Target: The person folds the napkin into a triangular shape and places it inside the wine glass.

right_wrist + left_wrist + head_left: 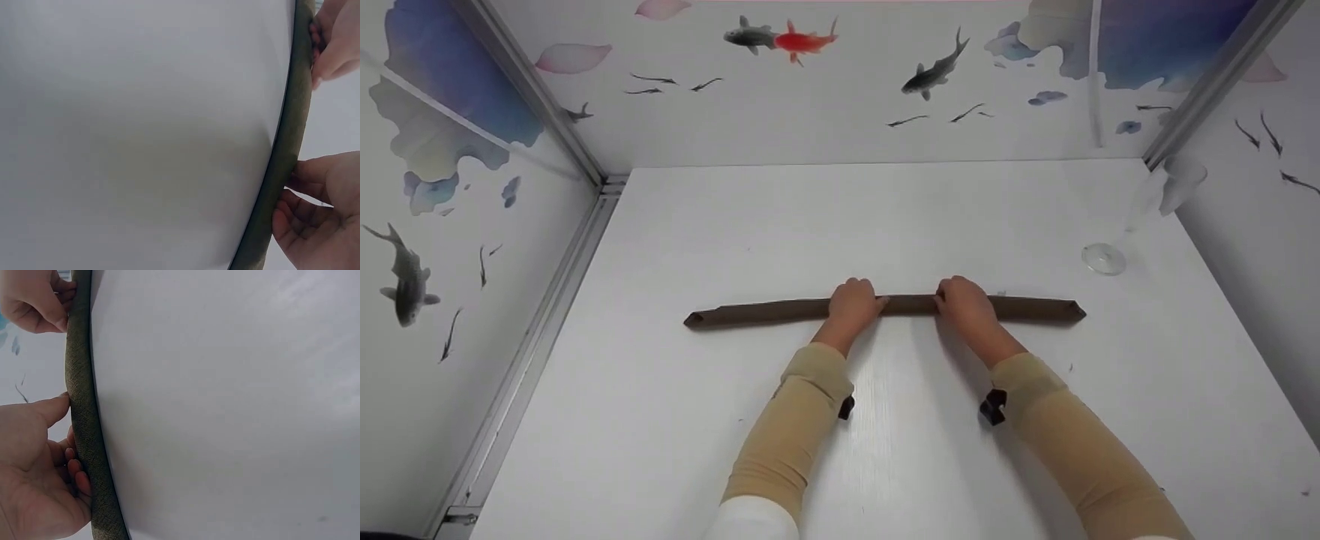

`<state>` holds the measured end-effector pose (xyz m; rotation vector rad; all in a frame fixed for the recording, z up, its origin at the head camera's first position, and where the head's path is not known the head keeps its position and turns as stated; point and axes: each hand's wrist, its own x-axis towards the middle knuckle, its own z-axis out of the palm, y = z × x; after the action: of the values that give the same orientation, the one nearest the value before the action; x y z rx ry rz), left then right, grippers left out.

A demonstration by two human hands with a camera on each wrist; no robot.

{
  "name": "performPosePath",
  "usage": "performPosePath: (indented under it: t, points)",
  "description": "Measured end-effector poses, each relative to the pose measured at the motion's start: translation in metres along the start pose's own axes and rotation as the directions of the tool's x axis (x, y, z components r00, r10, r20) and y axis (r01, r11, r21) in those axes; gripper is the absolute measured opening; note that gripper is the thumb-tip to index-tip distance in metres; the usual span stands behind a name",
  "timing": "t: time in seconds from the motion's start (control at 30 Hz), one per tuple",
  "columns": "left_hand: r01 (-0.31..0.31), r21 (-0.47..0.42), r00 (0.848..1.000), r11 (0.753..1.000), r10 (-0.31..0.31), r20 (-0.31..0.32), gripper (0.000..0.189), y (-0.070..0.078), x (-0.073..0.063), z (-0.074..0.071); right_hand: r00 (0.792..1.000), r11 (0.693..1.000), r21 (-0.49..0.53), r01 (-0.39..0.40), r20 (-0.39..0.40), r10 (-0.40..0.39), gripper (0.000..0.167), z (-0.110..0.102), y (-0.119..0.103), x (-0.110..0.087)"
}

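A long dark brown roll of woven cloth (911,304) lies crosswise on the white table, both its ends showing folded openings. My left hand (853,304) grips it left of its middle, fingers over the far side and thumb on the near side. A short way to the right, my right hand (966,307) holds the same roll. In the left wrist view, the left fingers (79,472) curl against the cloth's edge. The right wrist view has the right thumb and fingers (292,219) pinching the roll (281,152).
A clear stemmed glass (1104,259) stands at the right of the white table (810,225). Panels printed with fish (934,69) enclose the table at the back and both sides, with metal rails (540,300) along the left edge. Small dark specks dot the tabletop.
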<state>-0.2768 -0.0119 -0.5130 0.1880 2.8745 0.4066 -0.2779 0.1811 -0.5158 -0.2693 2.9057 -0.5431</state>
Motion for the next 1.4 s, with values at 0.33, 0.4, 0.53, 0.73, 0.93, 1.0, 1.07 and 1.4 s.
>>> performPosePath:
  t: [0.33,0.4,0.53,0.73,0.93,1.0,1.07,1.4]
  points:
    - [0.028,-0.011,0.999,1.000,-0.027,0.029,0.046,0.001,0.004,0.002,0.995,0.989,0.121,-0.085,0.053,0.079,0.020,-0.013,0.027,-0.007]
    - [0.026,-0.009,0.999,1.000,-0.026,0.031,0.046,0.000,0.005,0.002,0.996,0.993,0.092,-0.080,0.057,0.075,0.021,-0.012,0.025,-0.007]
    - [0.031,0.002,0.999,1.000,-0.031,0.031,0.047,-0.002,0.006,0.002,0.998,0.998,0.031,-0.054,0.044,0.053,0.021,-0.009,0.016,-0.004]
    - [0.038,0.001,0.999,0.999,-0.038,0.023,0.046,-0.002,0.006,0.004,1.000,0.999,0.025,-0.022,0.010,0.021,0.021,0.000,-0.005,0.001]
    - [0.025,0.003,1.000,1.000,-0.025,0.007,0.044,0.002,0.005,0.004,0.999,1.000,0.009,0.020,-0.050,-0.019,0.020,0.010,-0.030,0.005]
    - [0.024,0.007,1.000,1.000,-0.024,0.003,0.043,0.003,0.004,0.004,0.997,0.999,0.010,0.034,-0.064,-0.033,0.020,0.013,-0.037,0.006]
    - [0.023,0.015,1.000,1.000,-0.023,-0.007,0.042,0.004,0.003,0.005,0.995,0.998,0.015,0.055,-0.078,-0.054,0.018,0.017,-0.043,0.007]
    - [0.029,0.008,0.999,1.000,-0.029,-0.024,0.040,0.002,-0.002,0.005,0.997,0.997,0.051,0.063,-0.049,-0.060,0.012,0.023,-0.052,0.012]
